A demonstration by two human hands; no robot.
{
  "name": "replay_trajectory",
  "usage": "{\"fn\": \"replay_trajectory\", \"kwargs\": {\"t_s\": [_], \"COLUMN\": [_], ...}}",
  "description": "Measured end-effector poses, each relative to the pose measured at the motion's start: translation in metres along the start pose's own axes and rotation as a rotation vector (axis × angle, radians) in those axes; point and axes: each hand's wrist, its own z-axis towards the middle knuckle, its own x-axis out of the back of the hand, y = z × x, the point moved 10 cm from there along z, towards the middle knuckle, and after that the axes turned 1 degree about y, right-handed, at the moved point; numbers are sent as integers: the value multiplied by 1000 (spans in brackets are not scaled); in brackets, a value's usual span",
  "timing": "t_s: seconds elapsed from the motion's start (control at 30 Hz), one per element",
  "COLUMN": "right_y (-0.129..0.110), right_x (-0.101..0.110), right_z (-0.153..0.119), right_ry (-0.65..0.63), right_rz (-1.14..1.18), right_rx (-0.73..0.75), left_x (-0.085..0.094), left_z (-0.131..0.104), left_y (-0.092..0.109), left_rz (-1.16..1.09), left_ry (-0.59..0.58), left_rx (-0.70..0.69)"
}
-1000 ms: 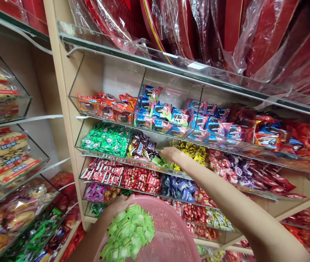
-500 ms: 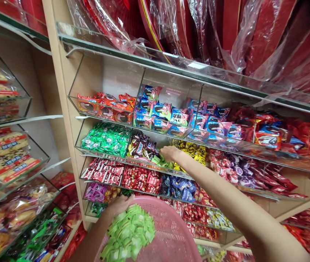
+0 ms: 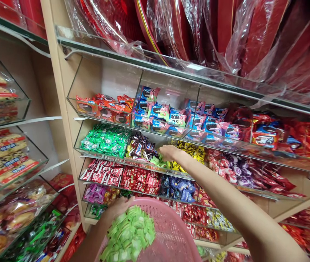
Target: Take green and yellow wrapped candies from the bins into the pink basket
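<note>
Green packets [image 3: 158, 161], open room behind, meet right fingers [image 3: 167, 150] — hold unclear — while left fingers [image 3: 127, 202] grip the basket's rim [image 3: 184, 222]

Change is slight throughout. My view has turned a little: the top shelf [image 3: 171, 69] now appears slightly further left and lower at its left end than it did a second ago. The Snickers [image 3: 137, 149] and the blue packs [image 3: 159, 111] show the same small leftward shift. My right hand [image 3: 169, 153] also appears marginally further left; whether it moved or only the view did, I cannot tell. The heap of green packets [image 3: 129, 233] shows its top slightly lower in my view.
</note>
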Motion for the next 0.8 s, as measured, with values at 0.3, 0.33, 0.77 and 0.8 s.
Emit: {"fn": "replay_trajectory", "kwargs": {"t_s": [0.3, 0.33, 0.77, 0.8], "right_y": [-1, 0, 4, 6], "right_x": [-19, -20, -3, 0], "right_z": [8, 9, 8, 6], "right_ry": [-186, -200, -75, -54], "right_rz": [-22, -24, -14, -14], "right_rx": [-76, -85, -40, -44], "left_x": [1, 1, -3, -4], "left_z": [-1, 0, 11, 11], "left_y": [-1, -2, -13, -13], "left_rz": [17, 15, -17, -14], "left_ry": [3, 6, 23, 23], "left_rx": [-21, -23, -38, -40]}}
